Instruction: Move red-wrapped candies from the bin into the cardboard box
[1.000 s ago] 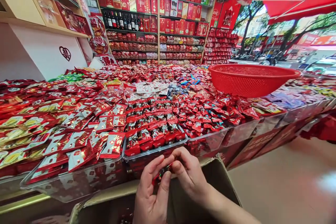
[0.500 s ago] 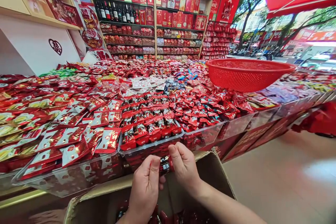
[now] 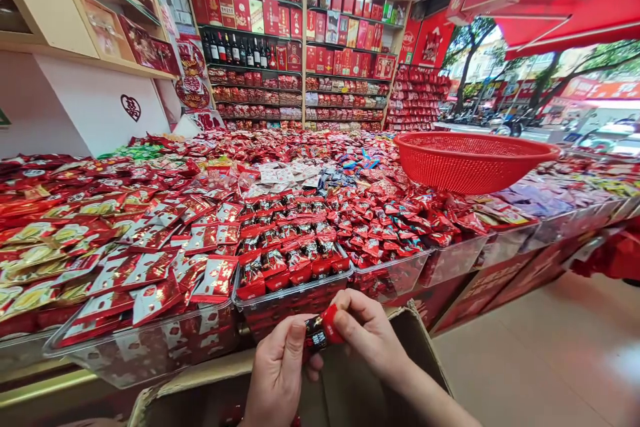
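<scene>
Above an open cardboard box [image 3: 200, 373], my left hand [image 3: 280, 363] closes around one end of a red and black wrapped candy [image 3: 317, 335]. The candy's other, red end is pinched between the thumb and fingers of my right hand [image 3: 367, 333]. Just beyond my hands stands a clear plastic bin [image 3: 295, 295]. Rows of the same kind of red and black wrapped candies [image 3: 300, 260] fill it. Inside the box a few dark red wrappers show low down, mostly hidden by my left hand and shadow.
Red and white packets [image 3: 155, 297] fill the bin on the left, small red wrapped candies [image 3: 380, 233] the one on the right. A red plastic basket [image 3: 470, 163] rests on the candy at the right. Shelves [image 3: 305, 47] of boxes and bottles stand behind. Tiled floor [image 3: 525, 347] lies right.
My right hand has turned and its fingers have shifted along the candy's red end, so more of the wrapper shows. The view has tilted slightly upward.
</scene>
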`<state>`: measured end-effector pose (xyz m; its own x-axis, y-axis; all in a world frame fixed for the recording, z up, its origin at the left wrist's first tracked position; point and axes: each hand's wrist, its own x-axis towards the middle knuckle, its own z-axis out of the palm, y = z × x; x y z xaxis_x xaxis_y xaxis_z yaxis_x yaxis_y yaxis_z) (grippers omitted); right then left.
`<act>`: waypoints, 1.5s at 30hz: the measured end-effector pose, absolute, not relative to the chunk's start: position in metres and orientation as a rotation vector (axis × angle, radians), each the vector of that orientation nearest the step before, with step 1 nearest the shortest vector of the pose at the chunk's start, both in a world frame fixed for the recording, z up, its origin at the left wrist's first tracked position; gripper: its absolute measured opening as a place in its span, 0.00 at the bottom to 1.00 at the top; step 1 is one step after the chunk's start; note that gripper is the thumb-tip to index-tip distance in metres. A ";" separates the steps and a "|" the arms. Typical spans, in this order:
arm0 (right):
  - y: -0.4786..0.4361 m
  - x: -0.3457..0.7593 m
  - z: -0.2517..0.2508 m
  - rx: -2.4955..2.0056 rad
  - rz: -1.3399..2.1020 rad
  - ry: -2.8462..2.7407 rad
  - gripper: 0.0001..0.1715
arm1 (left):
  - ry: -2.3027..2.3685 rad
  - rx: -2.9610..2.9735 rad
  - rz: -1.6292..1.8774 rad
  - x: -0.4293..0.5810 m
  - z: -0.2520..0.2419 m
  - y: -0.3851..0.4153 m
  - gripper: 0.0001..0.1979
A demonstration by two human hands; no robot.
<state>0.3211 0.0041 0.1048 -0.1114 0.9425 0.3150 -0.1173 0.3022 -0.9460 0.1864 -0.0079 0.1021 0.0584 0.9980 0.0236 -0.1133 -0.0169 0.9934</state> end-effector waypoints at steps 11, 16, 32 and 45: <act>0.009 0.335 0.108 -0.900 1.215 -1.357 0.20 | 0.970 1.371 1.128 0.175 0.108 -0.002 0.22; 0.011 0.335 0.104 -0.980 0.991 -1.338 0.15 | 0.924 1.460 1.006 0.175 0.105 0.004 0.20; 0.006 0.329 0.111 -0.792 -0.125 -1.900 0.16 | 0.955 1.226 1.203 0.174 0.106 0.001 0.22; 0.196 0.296 0.187 -1.303 -0.454 -2.504 0.06 | 0.946 1.900 1.010 0.175 0.078 0.019 0.18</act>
